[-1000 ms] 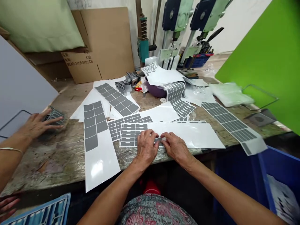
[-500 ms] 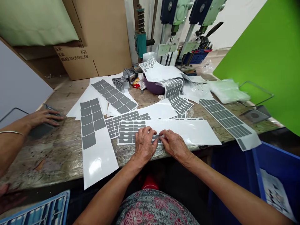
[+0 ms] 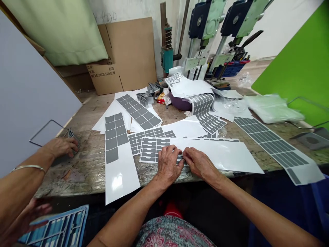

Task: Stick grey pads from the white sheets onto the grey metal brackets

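From the head camera, the person's left hand (image 3: 168, 164) and right hand (image 3: 197, 164) sit together at the near edge of a white sheet (image 3: 221, 154) on a worn bench (image 3: 82, 171). Both are half closed with the fingers curled inward, and their tips meet on the gray labels (image 3: 180, 159) at the sheet's middle (whether they pinch a label or only press on it is hidden from this angle). To the near left, a co-worker's hand (image 3: 60, 147) rests with fingers loosely bent on a small gray stack (image 3: 73, 135) beside a wire frame (image 3: 43, 132), while that person's other hand (image 3: 28, 219), open and holding nothing, hangs nearer, above a blue crate (image 3: 58, 226). Six label sheets are in view, counting the curled one at the far side (image 3: 203, 106), and the long left sheet (image 3: 120, 178) carries about nine gray pieces. Further off stand two green-and-navy presses (image 3: 213, 24) and one purple basin (image 3: 178, 103). The sheets overlap loosely, so a careless forearm could drag them out of place. A hurried pull could crease or tear a label, and the right strip (image 3: 275, 147), overhanging the bench edge, could slip off if nudged.
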### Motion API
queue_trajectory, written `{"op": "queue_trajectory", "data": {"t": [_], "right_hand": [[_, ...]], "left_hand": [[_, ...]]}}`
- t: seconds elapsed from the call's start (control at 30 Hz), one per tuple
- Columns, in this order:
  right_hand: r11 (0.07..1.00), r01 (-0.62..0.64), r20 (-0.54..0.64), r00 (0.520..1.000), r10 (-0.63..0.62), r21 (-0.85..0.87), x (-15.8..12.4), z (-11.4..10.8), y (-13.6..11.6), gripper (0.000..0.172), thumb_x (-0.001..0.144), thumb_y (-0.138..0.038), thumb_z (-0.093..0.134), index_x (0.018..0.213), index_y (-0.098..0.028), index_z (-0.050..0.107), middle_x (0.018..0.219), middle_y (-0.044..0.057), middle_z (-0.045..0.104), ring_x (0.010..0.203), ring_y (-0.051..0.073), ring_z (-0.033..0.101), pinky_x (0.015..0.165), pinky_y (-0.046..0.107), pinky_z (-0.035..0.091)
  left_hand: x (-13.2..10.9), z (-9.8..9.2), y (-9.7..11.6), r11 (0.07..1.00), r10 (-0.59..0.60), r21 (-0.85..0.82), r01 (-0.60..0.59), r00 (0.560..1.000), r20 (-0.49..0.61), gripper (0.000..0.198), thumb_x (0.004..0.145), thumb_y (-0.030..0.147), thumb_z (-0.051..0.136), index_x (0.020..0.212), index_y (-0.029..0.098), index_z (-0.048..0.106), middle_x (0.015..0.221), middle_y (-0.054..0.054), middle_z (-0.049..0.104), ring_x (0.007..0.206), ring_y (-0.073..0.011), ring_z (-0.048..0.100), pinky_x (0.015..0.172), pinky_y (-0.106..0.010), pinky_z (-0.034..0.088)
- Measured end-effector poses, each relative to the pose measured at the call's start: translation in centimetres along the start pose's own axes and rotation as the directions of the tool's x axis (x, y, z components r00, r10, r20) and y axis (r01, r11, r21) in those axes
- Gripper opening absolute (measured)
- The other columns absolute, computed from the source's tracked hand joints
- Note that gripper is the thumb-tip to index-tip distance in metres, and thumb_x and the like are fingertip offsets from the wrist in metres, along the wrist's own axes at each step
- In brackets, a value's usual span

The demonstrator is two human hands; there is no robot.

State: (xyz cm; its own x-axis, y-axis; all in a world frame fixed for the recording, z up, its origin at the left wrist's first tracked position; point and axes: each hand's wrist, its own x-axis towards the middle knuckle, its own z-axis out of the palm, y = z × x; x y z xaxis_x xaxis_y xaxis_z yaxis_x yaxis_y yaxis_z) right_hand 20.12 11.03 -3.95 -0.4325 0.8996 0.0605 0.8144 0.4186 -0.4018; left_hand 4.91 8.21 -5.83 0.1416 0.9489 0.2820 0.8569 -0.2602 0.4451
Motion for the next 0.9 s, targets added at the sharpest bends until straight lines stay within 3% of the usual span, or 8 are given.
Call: {"op": "queue_trajectory", "data": {"t": [0.2,0.47,0.63,0.73,0.83,0.9], "right_hand": [[0.978,0.204,-0.217,0.957,-0.190,0.045,-1.6,1.3,0.5,0.013,0.093,-0.013,0.039,0.088,-0.022,0.047,0.086,0.005,0.056,0.074,0.020,0.059,0.069,0.031,0.047],[0.947,0.318,-0.374,0.883,-0.282,0.037,-1.9,2.0,0.6,0.014,0.095,-0.011,0.038,0.092,-0.022,0.045,0.084,0.005,0.053,0.073,0.020,0.058,0.065,0.030,0.048],[0.917,0.290,-0.525,0.844,-0.110,0.273,-2.1,1.3,1.4,0.011,0.096,-0.014,0.042,0.095,-0.021,0.050,0.087,0.004,0.057,0.072,0.016,0.061,0.066,0.028,0.050],[0.859,0.267,-0.562,0.827,0.029,0.438,-2.3,0.7,2.6,0.010,0.096,-0.019,0.045,0.091,-0.022,0.053,0.092,0.005,0.060,0.069,0.014,0.061,0.062,0.025,0.051],[0.776,0.248,-0.543,0.827,0.142,0.580,-2.5,0.5,4.0,0.011,0.096,-0.025,0.049,0.087,-0.022,0.054,0.087,0.004,0.062,0.067,0.014,0.061,0.061,0.026,0.052],[0.712,0.230,-0.519,0.827,0.217,0.664,-2.5,0.6,4.8,0.012,0.096,-0.030,0.051,0.088,-0.022,0.055,0.075,0.002,0.061,0.062,0.015,0.060,0.060,0.027,0.052]], "left_hand": [[0.0,0.0,0.1,1.000,-0.016,-0.001,0.016,1.000,0.012,0.026,0.081,0.026,0.066,0.105,0.025,0.059,0.115,-0.003,0.061,0.106,-0.0256,0.051,0.089,-0.041,0.041],[0.1,-0.1,0.1,0.999,-0.036,-0.039,0.036,0.999,0.013,0.032,0.079,0.025,0.067,0.109,0.023,0.059,0.117,-0.004,0.062,0.108,-0.0270,0.051,0.089,-0.044,0.043],[-0.2,-0.4,0.3,0.998,-0.010,-0.069,0.011,1.000,0.009,0.041,0.075,0.025,0.072,0.114,0.021,0.059,0.120,-0.008,0.062,0.108,-0.0302,0.054,0.089,-0.049,0.047],[0.5,-1.6,-0.5,0.978,0.063,-0.202,-0.051,0.997,0.052,0.054,0.072,0.025,0.076,0.122,0.021,0.058,0.124,-0.010,0.063,0.113,-0.0308,0.056,0.095,-0.050,0.048],[3.6,-3.8,-2.8,0.961,0.065,-0.273,-0.051,0.997,0.042,0.037,0.084,0.024,0.067,0.120,0.021,0.062,0.122,-0.008,0.066,0.111,-0.0239,0.061,0.096,-0.042,0.051],[7.1,-5.2,-5.2,0.965,-0.023,-0.260,0.022,1.000,-0.002,0.023,0.092,0.024,0.054,0.111,0.018,0.065,0.111,-0.008,0.070,0.100,-0.0209,0.066,0.084,-0.037,0.056]]}}
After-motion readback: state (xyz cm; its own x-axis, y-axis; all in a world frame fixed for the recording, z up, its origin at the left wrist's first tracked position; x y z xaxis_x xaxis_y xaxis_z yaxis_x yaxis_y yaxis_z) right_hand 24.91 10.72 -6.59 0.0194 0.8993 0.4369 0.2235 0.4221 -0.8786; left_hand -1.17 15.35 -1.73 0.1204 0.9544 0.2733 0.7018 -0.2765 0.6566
